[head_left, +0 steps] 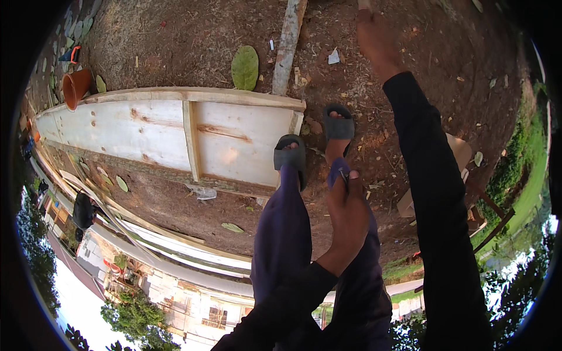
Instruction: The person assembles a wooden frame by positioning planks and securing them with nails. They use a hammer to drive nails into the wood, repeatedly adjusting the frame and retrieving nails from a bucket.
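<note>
My left hand (349, 219) is closed in front of my lower leg, with thin, dark metal pieces that look like nails (343, 175) poking out past the thumb. Stretched far forward at the top right, my right hand (377, 44) is wrapped round a light-coloured handle (364, 4). The picture's upper edge cuts off the rest of that tool. On the ground to the left lies a long wooden panel (158, 126), pale boards framed by battens with one crosspiece. Its near right end is beside my sandalled foot (290, 153).
A wooden plank (288, 50) runs away from the panel's far edge. An orange-brown bucket (76, 89) lies tipped at the left, near a handsaw (71, 55) with an orange handle. Cardboard (459, 152) lies at the right. Leaves and chips are strewn over the soil.
</note>
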Tool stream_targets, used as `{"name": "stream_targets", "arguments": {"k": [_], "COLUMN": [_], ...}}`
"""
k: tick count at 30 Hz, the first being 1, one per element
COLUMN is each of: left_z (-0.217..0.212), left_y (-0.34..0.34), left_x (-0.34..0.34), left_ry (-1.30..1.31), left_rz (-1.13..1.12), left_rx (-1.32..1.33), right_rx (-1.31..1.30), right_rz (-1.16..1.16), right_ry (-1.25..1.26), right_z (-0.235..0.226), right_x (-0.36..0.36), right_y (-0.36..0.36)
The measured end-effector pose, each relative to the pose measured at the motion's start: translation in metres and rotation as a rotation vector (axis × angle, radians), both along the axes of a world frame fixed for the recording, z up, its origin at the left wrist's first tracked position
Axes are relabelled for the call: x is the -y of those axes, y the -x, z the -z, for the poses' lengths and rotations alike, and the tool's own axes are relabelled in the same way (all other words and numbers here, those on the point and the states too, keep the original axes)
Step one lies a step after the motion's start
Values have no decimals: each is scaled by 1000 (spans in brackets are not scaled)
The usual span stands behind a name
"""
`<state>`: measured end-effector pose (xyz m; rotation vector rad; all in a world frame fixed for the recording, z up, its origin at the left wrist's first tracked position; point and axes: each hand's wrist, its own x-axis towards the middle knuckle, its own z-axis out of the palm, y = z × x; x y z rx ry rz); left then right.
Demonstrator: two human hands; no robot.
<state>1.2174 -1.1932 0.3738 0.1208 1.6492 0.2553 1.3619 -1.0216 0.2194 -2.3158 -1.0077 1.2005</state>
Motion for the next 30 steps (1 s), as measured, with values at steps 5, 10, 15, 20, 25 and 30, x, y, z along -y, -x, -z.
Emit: {"name": "stream_targets", "arguments": {"k": [5, 10, 15, 20, 25, 30], "left_z": [-6, 0, -5, 0, 4, -3], "left_y": [-10, 3, 7, -2, 15, -3], "left_x": [2, 5, 5, 4, 2, -6], "left_ry": [-44, -60, 49, 0, -33, 2], "left_rz": [22, 3, -85, -59, -62, -69], "left_rx": [9, -26, 11, 53, 9, 44], "right_rx": [161, -267, 10, -51, -236, 294], "right_rz": [189, -217, 131, -227, -4, -53], "right_ry": [-23, 181, -172, 247, 224, -114], "right_z": [82, 96, 61, 88, 44, 113], "right_x": [74, 99, 12, 128, 46, 42], "right_y": [41, 7, -25, 49, 5, -20]}}
